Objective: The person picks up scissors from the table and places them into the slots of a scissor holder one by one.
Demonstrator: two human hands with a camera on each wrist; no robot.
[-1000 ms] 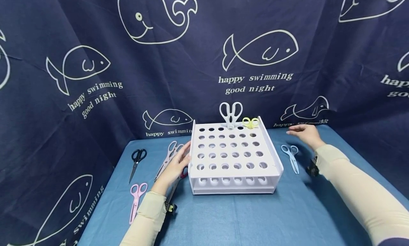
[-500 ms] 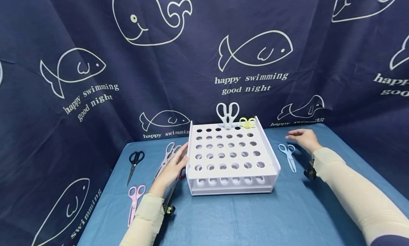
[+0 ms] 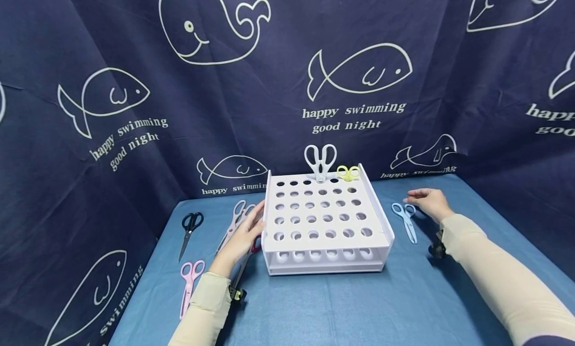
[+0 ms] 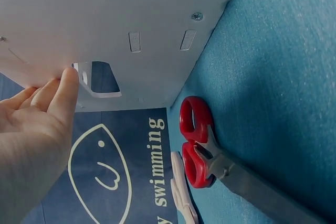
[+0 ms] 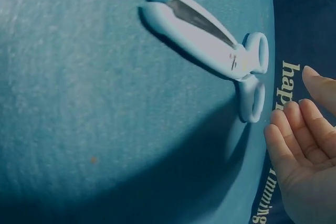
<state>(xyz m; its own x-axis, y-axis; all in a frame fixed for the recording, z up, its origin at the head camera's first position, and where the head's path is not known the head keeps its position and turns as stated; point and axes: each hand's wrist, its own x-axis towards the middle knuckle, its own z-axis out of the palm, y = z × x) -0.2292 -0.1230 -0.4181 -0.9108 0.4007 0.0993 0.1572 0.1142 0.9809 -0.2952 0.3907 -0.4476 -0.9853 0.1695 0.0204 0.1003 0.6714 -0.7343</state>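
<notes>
My left hand point(image 3: 239, 238) rests with extended fingers point(image 4: 65, 95) against the left side wall of a white rack point(image 3: 332, 243) full of round holes, beside a cutout in that wall. My right hand point(image 3: 430, 202), fingers loosely bent and holding nothing, hovers by the handle loops of light blue scissors point(image 5: 215, 51) lying on the blue cloth. Standing handles-up in the rack's back row are white scissors point(image 3: 320, 172) and small yellow scissors point(image 3: 348, 176). Red-handled scissors point(image 4: 239, 174) lie beside the rack, partly hidden under my left hand in the head view.
On the left of the cloth lie black scissors point(image 3: 189, 227), pink scissors point(image 3: 188, 285) and pale pink scissors point(image 3: 231, 227), the last partly behind my left hand. A dark blue curtain point(image 3: 287, 106) with fish drawings hangs behind the table.
My right hand has come down slightly toward the handles of the light blue scissors. The left hand stays on the rack's wall. The head view has shifted a little.
</notes>
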